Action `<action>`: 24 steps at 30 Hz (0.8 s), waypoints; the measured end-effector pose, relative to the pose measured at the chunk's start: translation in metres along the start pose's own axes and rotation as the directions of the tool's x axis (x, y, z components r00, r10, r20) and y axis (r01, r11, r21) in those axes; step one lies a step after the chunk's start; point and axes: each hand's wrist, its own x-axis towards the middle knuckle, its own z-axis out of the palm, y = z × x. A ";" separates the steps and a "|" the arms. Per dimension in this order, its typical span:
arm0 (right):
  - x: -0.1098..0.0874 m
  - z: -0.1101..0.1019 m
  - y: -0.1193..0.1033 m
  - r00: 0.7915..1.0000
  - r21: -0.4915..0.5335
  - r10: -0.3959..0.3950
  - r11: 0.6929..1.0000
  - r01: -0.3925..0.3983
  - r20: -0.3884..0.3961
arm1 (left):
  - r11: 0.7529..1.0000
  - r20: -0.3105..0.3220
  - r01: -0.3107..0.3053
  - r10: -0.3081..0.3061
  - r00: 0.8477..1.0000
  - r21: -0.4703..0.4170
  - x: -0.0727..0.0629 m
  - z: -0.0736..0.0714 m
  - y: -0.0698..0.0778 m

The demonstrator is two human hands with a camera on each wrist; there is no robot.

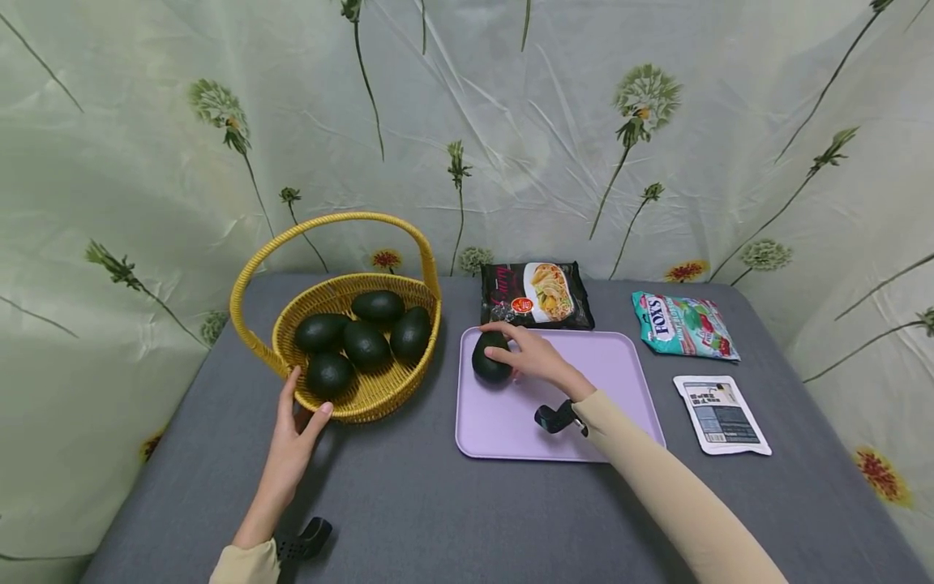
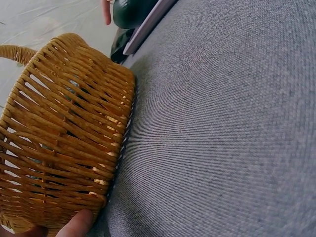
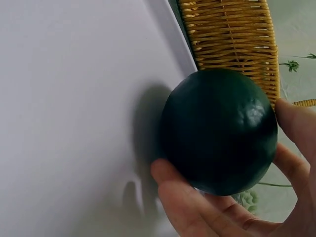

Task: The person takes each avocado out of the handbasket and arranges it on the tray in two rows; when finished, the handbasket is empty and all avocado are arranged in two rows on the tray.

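Note:
My right hand (image 1: 536,357) grips a dark green avocado (image 1: 490,358) over the left part of a lilac tray (image 1: 584,397). In the right wrist view the fingers curl round the avocado (image 3: 219,131), and its shadow falls on the tray's surface. On the left, a yellow wicker basket (image 1: 383,405) with a tall arched handle contains several more avocados (image 1: 367,346). My left hand (image 1: 292,442) holds the basket at its near left side, thumb in front and fingers at the outer left wall. Only fingertips (image 2: 78,224) show low against the weave in the left wrist view.
Behind the tray lies a black noodle packet (image 1: 538,295). Right of it are a turquoise Fox's candy bag (image 1: 686,326) and a white flat pouch (image 1: 721,414). A grey cloth (image 1: 409,519) covers the table, and a flower-printed curtain (image 1: 511,122) hangs behind.

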 end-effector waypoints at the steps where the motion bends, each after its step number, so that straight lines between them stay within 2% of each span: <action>1: -0.001 -0.001 0.001 1.000 -0.002 -0.002 1.000 0.002 -0.003 | 1.000 0.000 0.001 -0.001 1.000 0.001 0.000 0.000 0.000; 7: -0.003 -0.003 0.001 1.000 0.017 -0.001 1.000 0.001 -0.024 | 1.000 -0.002 -0.001 0.001 1.000 0.001 0.001 0.000 0.000; 14: 0.002 0.002 0.000 0.998 0.030 -0.056 0.998 0.057 -0.043 | 1.000 -0.003 -0.020 0.020 1.000 0.006 0.000 0.000 -0.002; 24: -0.001 -0.002 -0.002 0.999 0.082 -0.023 0.996 0.026 -0.029 | 1.000 -0.007 -0.020 0.020 1.000 0.018 -0.001 0.000 -0.002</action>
